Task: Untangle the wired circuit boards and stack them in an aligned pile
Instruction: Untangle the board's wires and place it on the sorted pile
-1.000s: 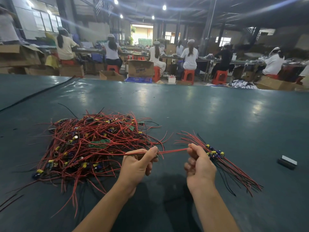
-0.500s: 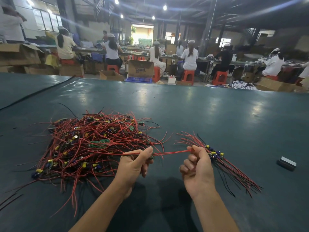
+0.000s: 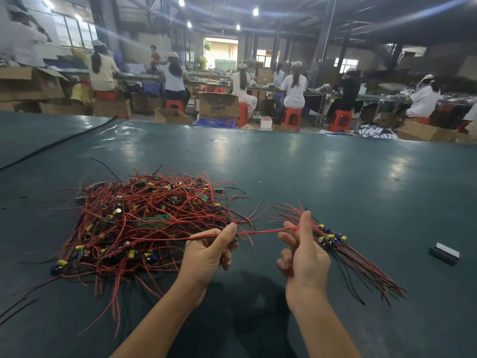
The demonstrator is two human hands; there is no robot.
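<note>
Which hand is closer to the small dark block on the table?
Right. The right hand sits left of the block, past the sorted bundle; the left hand is farther left, by the tangled pile. Both pinch one red wire.

Saw a dark green bench [image 3: 309, 177] covering, smooth and glossy like vinyl, with pale lamp glare on it. Noted thin red wires [image 3: 124, 228] in the tangle, sheathed in smooth, faintly shiny plastic, with a few black ones among them. Picked out small green circuit boards [image 3: 154, 218] with a matt face, and yellow-sleeved capacitors [image 3: 117, 211] with bright metal tops. Found the same glossy sleeves on the stacked pile [image 3: 333, 239]. Made out a dark block [image 3: 445, 253] with a pale shiny top, material unclear. Beyond, saw matt brown cardboard boxes [image 3: 218, 105] and glossy red plastic stools [image 3: 291, 117].
</note>
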